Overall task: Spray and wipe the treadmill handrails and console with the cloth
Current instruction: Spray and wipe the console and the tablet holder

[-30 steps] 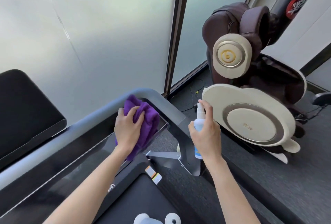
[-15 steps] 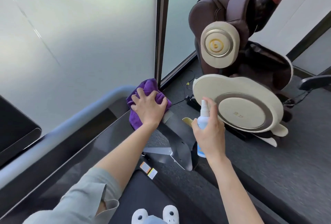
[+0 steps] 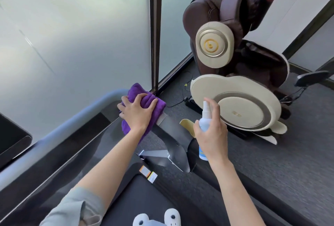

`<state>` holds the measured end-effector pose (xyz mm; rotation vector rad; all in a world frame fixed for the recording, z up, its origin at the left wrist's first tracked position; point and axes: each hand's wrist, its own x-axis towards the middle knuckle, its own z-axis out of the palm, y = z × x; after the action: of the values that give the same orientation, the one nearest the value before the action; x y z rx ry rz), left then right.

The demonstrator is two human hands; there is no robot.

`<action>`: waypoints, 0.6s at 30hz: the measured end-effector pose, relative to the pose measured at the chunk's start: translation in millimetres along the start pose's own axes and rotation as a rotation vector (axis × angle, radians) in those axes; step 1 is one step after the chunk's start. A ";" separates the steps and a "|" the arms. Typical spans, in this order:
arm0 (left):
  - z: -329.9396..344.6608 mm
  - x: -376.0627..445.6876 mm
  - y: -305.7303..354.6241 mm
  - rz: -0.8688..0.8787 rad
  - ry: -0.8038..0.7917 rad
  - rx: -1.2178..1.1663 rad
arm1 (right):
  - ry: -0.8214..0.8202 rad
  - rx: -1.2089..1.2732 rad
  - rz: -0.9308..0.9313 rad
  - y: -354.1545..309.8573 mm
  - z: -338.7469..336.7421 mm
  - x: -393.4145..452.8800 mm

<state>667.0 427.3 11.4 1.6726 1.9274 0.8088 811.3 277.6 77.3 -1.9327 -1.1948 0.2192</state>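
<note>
- Head view puts the frosted glass wall [image 3: 75, 32] across the upper left, split by a dark vertical post [image 3: 155, 27].
- You have a brown and cream massage chair [image 3: 233, 74] on the dark floor to your right, well apart from the treadmill.
- Your treadmill console [image 3: 59, 155] runs diagonally from lower left up to the centre, with its grey handrail [image 3: 75, 117] curving along the far edge.
- Your purple cloth [image 3: 142, 97] lies bunched over the corner where the handrail bends down into the side upright [image 3: 171, 139].
- Your left hand [image 3: 138, 112] presses on the cloth, its fingers curled over the folds and gripping them.
- Your right hand [image 3: 211, 138] grips the white spray bottle [image 3: 204, 126] upright just beside the upright, forefinger on the nozzle top.
- Your white slippers [image 3: 157, 219] show at the bottom edge.
</note>
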 end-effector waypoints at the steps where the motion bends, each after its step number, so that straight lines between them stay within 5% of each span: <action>1: 4.2 -0.2 3.2 -0.015 0.005 0.014 | 0.008 -0.002 0.005 2.6 -1.2 -1.7; 13: 22.5 -87.4 8.8 0.069 -0.016 -0.320 | 0.023 0.002 0.022 13.3 -10.8 -12.7; 18: 3.8 -37.2 11.2 -0.016 0.053 -0.313 | 0.039 0.013 0.012 11.7 -14.8 -3.6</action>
<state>683.5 392.0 15.2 1.4585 1.7389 1.0943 825.0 264.0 77.3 -1.9247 -1.1535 0.1941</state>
